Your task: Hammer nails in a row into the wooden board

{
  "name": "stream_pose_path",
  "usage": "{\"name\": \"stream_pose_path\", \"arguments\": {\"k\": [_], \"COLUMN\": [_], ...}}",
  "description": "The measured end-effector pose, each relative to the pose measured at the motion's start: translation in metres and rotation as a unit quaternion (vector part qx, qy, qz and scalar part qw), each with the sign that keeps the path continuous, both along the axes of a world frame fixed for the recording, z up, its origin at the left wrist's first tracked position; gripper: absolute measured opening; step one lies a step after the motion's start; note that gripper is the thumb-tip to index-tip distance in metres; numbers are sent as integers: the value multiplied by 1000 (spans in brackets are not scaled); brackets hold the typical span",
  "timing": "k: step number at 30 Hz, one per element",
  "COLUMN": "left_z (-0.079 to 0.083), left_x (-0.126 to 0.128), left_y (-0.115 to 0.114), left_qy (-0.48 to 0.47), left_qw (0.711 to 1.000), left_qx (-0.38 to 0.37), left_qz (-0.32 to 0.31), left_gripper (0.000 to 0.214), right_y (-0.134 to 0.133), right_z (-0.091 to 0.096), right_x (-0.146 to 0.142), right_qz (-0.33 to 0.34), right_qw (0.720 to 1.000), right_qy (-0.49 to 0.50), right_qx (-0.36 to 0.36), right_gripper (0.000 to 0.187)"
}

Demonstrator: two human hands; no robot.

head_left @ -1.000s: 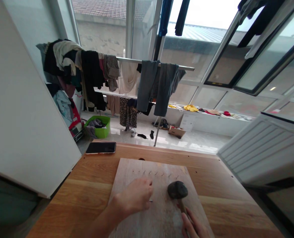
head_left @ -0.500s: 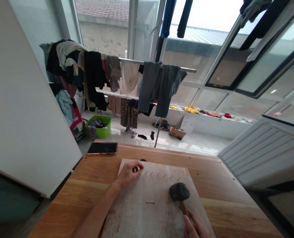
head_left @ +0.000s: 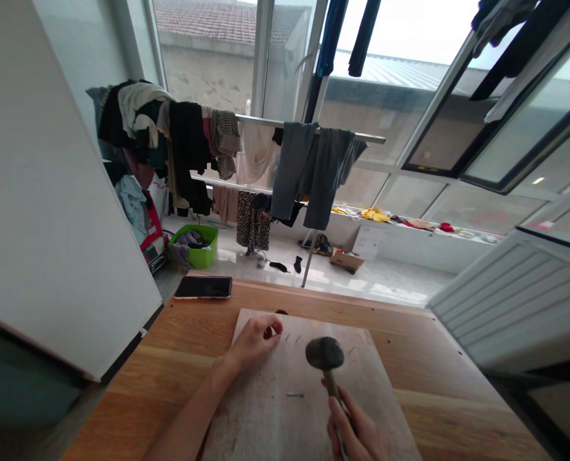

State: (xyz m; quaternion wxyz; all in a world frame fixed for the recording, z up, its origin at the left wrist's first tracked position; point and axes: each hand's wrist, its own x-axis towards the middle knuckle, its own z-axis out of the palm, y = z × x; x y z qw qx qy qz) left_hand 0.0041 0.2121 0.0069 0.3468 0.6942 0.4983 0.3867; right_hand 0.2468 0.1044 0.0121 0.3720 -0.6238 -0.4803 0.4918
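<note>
My right hand (head_left: 353, 426) is wrapped round the handle of a mallet (head_left: 324, 353) with a dark, blunt head, held up over a pale wooden board (head_left: 266, 419). Near the board's far left corner, my left hand (head_left: 256, 339) is closed, thumb and forefinger pinched together. Whatever is between those fingertips is too small to make out. To the right of them a row of nails (head_left: 298, 340) stands in the board, some tilted; the mallet head hides part of the row. One loose nail (head_left: 294, 395) lies flat between my hands.
The board rests on a wooden table (head_left: 160, 384). A phone (head_left: 203, 287) lies at the table's far left edge, and a small dark round object (head_left: 281, 312) touches the board's far edge. Beyond are a green basket (head_left: 203, 256) and a rack of clothes (head_left: 289, 166).
The mallet has moved left and away from me, from the board's right side to over the row of nails. My left hand keeps its pinch at the same spot on the board.
</note>
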Motion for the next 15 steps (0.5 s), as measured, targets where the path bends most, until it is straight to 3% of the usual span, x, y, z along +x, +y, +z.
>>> {"name": "stream_pose_path", "arguments": {"k": [7, 15], "left_z": [-4, -2], "left_x": [-1, -3], "left_y": [3, 3], "left_qy": [-25, -16], "left_qw": [1000, 1000], "left_qx": [-10, 15], "left_qz": [-12, -15], "left_gripper": [28, 35], "right_y": [29, 33], "right_z": [16, 6], "right_x": [-43, -63], "right_qz": [119, 110], "right_qw": [991, 993], "right_qy": [46, -6], "right_qx": [26, 46], "right_gripper": [71, 65]}}
